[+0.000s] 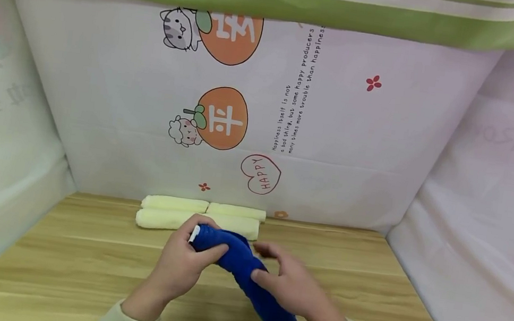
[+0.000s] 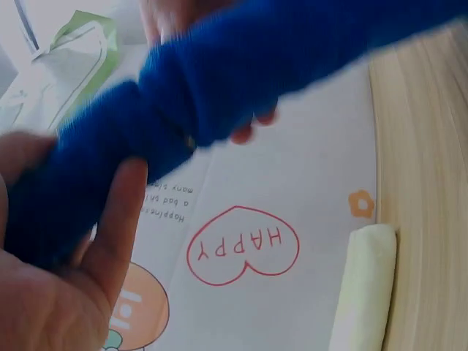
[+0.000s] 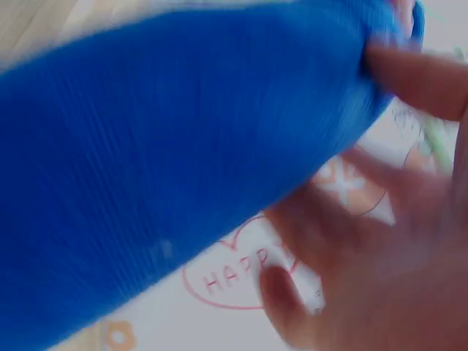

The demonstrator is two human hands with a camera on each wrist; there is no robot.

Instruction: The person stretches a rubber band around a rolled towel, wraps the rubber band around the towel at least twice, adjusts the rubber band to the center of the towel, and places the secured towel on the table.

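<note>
A rolled blue towel (image 1: 264, 300) slants from the middle of the wooden table toward its near edge, bent near its upper end. My left hand (image 1: 182, 261) grips that upper end, thumb lying across the roll; a small white tag (image 1: 195, 234) sticks out there. Farther down the roll, my right hand (image 1: 295, 283) holds it loosely, with the thumb on the near side and the fingers on the far side. The right wrist view shows the blue cloth (image 3: 183, 131) blurred, with the right fingers (image 3: 329, 219) spread along its edge.
Pale yellow rolled towels (image 1: 160, 219) lie side by side at the table's back edge, behind my left hand. White printed cloth walls (image 1: 335, 154) enclose the wooden table (image 1: 80, 267) at the back and sides. A green-edged cloth (image 1: 276, 2) hangs across the top.
</note>
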